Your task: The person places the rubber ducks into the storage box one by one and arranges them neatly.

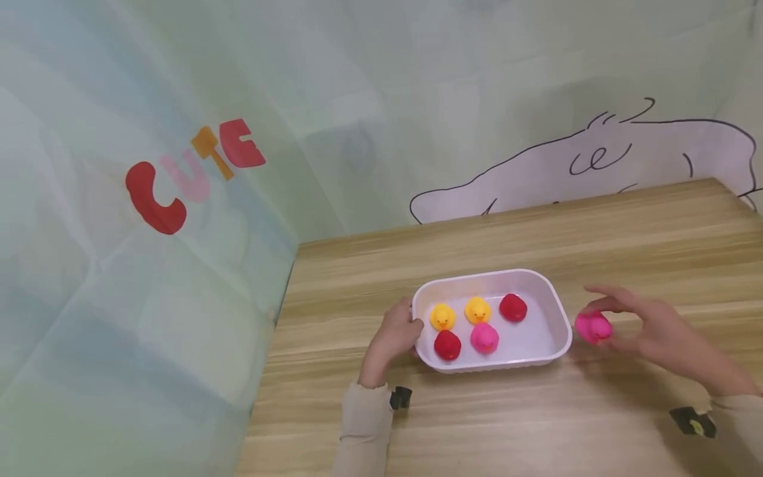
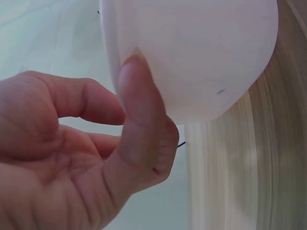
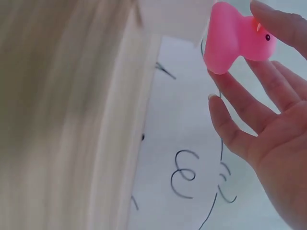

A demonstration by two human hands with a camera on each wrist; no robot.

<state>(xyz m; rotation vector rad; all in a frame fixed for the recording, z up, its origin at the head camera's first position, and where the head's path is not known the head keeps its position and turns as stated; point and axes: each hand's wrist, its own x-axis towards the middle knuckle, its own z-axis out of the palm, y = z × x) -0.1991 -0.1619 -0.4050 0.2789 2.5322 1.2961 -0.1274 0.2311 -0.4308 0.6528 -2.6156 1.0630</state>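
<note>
My left hand (image 1: 398, 331) grips the left end of a white plastic tray (image 1: 551, 331), fingers and thumb pinching its rim. In the left wrist view the thumb and fingers bend round the tray's edge (image 2: 201, 57). My right hand (image 1: 656, 331) pinches a pink rubber duck (image 1: 593, 327) just right of the tray; the right wrist view shows the pink duck (image 3: 235, 38) between thumb and fingers. Inside the tray are two yellow ducks (image 1: 442, 317), another pink duck (image 1: 485, 338) and two red ducks (image 1: 513, 308).
A wood-grain table (image 1: 477, 424) lies under the tray. Behind it hangs a pale cloth backdrop (image 1: 369, 119) with a line-drawn figure (image 1: 656, 152) and coloured letters (image 1: 156, 199) on the left side. Dark wrist devices (image 1: 401, 397) sit near both sleeves.
</note>
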